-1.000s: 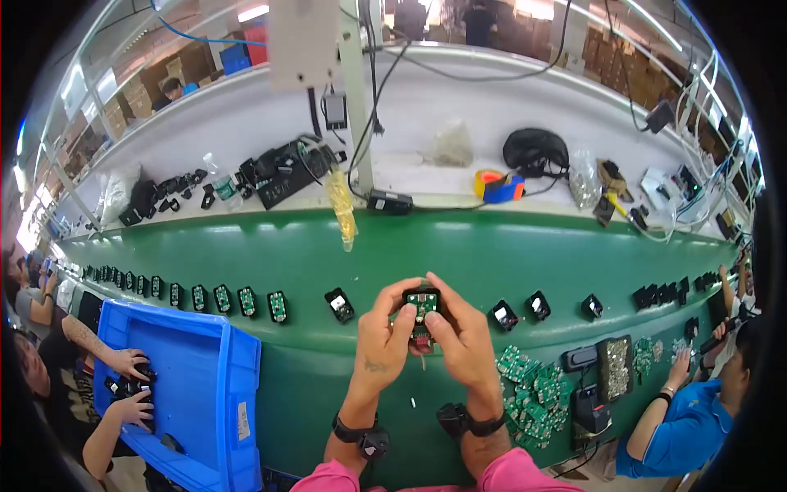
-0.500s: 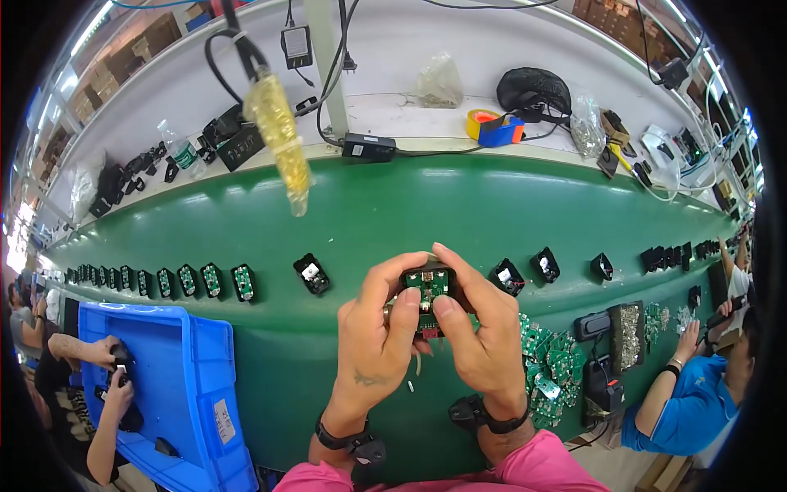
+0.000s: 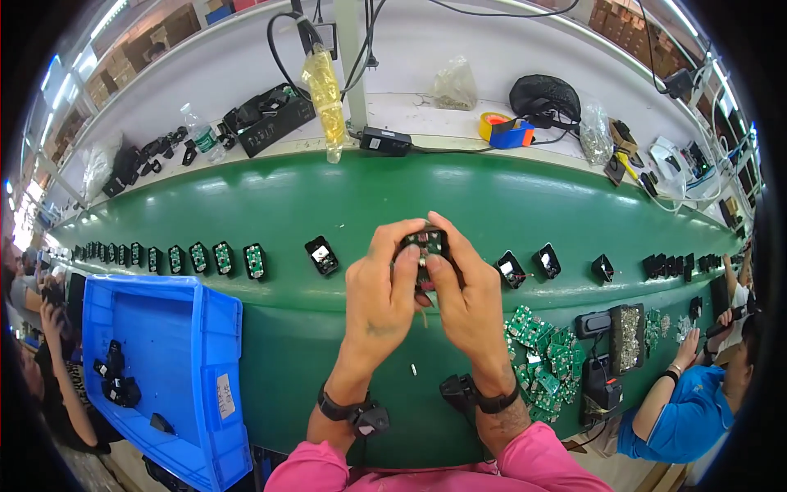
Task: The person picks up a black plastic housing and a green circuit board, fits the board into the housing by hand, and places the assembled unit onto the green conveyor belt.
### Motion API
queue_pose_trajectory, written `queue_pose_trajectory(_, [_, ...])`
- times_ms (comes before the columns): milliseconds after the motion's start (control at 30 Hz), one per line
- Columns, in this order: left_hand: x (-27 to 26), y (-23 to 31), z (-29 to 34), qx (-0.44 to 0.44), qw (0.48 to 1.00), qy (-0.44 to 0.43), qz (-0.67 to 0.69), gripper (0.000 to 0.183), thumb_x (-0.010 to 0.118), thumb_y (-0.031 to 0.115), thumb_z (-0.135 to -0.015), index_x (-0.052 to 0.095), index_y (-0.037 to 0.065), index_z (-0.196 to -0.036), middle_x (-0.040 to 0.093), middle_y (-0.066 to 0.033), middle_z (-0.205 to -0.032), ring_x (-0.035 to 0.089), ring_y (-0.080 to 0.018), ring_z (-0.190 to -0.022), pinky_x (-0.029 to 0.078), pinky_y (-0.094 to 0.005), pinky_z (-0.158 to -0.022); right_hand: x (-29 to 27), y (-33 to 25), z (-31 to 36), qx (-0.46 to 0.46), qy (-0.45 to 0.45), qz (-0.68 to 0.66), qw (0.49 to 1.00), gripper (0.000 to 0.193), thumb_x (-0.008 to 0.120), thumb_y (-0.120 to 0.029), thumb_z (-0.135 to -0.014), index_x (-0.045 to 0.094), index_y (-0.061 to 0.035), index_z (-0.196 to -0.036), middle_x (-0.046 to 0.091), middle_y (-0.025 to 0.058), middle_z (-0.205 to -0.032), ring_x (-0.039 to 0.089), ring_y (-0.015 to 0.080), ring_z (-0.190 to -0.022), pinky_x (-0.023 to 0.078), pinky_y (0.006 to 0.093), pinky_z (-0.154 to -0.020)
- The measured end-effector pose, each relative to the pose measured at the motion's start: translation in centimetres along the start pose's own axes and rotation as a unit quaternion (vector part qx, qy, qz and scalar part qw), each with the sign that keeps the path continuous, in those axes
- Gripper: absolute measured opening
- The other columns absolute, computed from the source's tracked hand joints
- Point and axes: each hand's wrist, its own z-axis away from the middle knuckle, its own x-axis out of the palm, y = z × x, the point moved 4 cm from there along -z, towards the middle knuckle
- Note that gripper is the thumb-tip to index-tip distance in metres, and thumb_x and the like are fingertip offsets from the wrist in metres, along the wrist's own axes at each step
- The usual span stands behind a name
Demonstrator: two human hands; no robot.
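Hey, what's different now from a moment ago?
A neighbour's hand moved up, out of the blue bin, to its left. No hand touches the black parts inside now. The wearer's left hand and right hand still hold the black case with its green board.

The co-worker's hands (image 3: 53, 318) have left the blue bin (image 3: 220, 344), one now raised beyond its left edge; black parts (image 3: 123, 390) lie uncovered inside. Right of the bin, the person's thumbs (image 3: 406, 275) now hide more of the circuit board (image 3: 429, 240).
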Motion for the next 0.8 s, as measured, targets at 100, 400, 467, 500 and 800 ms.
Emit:
queue_pose_trajectory(100, [-1.9, -2.6, -1.6, -0.045, 0.999, -0.006, -0.022, 0.024, 0.045, 0.012, -0.101, 0.053, 0.000, -0.120, 0.066, -0.0112, -0.084, 0.065, -0.0169, -0.053, 0.052, -0.0287, -0.044, 0.2, 0.9, -0.6, 0.102, -0.054, 0.024, 0.993, 0.043, 0.063, -0.011, -0.092, 0.055, -0.0001, -0.133, 0.064, 0.0096, -0.093, 0.058, 0.0152, -0.076, 0.050, 0.0277, -0.072])
queue_pose_trajectory(400, [-4.0, -16.3, -1.4, -0.109, 0.952, 0.016, -0.286, 0.025, 0.051, 0.008, -0.095, 0.053, -0.003, -0.117, 0.065, -0.0265, -0.077, 0.068, -0.0379, -0.061, 0.054, -0.0482, -0.057, 4.1, 13.6, 1.4, 0.034, -0.058, 0.375, 0.925, 0.051, 0.077, -0.026, -0.074, 0.063, 0.0027, -0.114, 0.060, 0.0198, -0.108, 0.061, 0.0364, -0.094, 0.051, 0.0455, -0.084])
queue_pose_trajectory(467, [-5.7, -18.1, -0.5, -0.007, 0.909, 0.063, -0.413, 0.026, 0.053, 0.010, -0.095, 0.054, -0.002, -0.118, 0.067, -0.0276, -0.084, 0.069, -0.0411, -0.077, 0.054, -0.0511, -0.068, 5.4, 13.3, 1.7, 0.080, -0.100, 0.365, 0.922, 0.049, 0.077, -0.027, -0.073, 0.063, 0.0021, -0.111, 0.060, 0.0204, -0.108, 0.062, 0.0381, -0.094, 0.051, 0.0462, -0.084])
queue_pose_trajectory(500, [-5.5, -17.4, -0.6, -0.003, 0.909, 0.065, -0.411, 0.026, 0.053, 0.010, -0.095, 0.054, -0.002, -0.118, 0.067, -0.0276, -0.084, 0.069, -0.0411, -0.077, 0.054, -0.0511, -0.068, 4.4, 12.5, 1.9, 0.099, -0.088, 0.348, 0.928, 0.044, 0.075, -0.025, -0.073, 0.065, 0.0015, -0.106, 0.061, 0.0209, -0.106, 0.062, 0.0398, -0.094, 0.051, 0.0475, -0.084])
queue_pose_trajectory(800, [2.3, -5.5, 6.3, -0.140, 0.961, -0.211, 0.114, 0.049, 0.055, 0.028, -0.100, 0.040, 0.003, -0.139, 0.061, -0.0107, -0.092, 0.066, -0.0177, -0.089, 0.055, -0.0313, -0.077, -4.3, 2.0, 7.6, 0.118, -0.080, 0.016, 0.990, 0.044, 0.079, -0.016, -0.076, 0.066, 0.0033, -0.114, 0.063, 0.0031, -0.080, 0.054, 0.0082, -0.066, 0.044, 0.0258, -0.057])
